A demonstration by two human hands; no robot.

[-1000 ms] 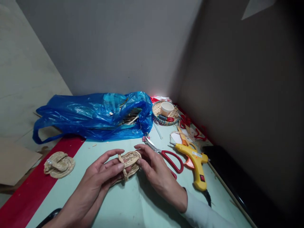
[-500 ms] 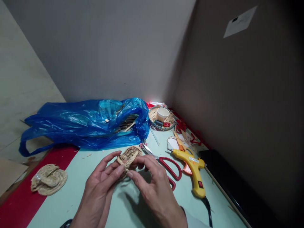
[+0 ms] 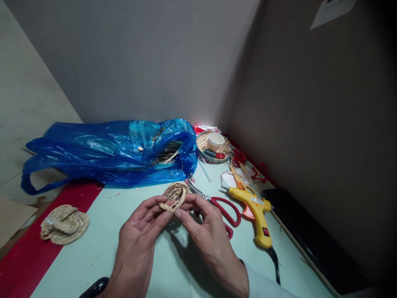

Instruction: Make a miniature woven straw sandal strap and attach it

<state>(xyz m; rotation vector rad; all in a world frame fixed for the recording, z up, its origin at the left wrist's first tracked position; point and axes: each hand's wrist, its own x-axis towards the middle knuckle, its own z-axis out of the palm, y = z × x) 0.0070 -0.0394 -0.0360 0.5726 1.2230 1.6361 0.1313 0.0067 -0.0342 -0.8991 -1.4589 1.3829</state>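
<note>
Between my two hands is a small coil of tan braided cord (image 3: 176, 191), held above the pale green tabletop. My left hand (image 3: 144, 225) pinches its near left side between thumb and fingers. At its near right side, my right hand (image 3: 201, 227) grips the cord, thumb close to the left thumb. The fingers hide the lower part of the coil. Just beyond my right hand lie red-handled scissors (image 3: 226, 211), partly covered by it. Off to the left rests another flat braided coil (image 3: 65, 224), with a shiny clear spot on it.
A blue plastic bag (image 3: 108, 155) holding dry strips lies at the back. Right of it stands a woven basket (image 3: 201, 142) with a white cup (image 3: 216, 141). A yellow glue gun (image 3: 254, 205) with a black cord lies right, beside a long black object (image 3: 310, 236).
My hands have turned the coil so that a loop of cord now stands up at its near side. The view has shifted slightly, and both thumbs are now closer together.
</note>
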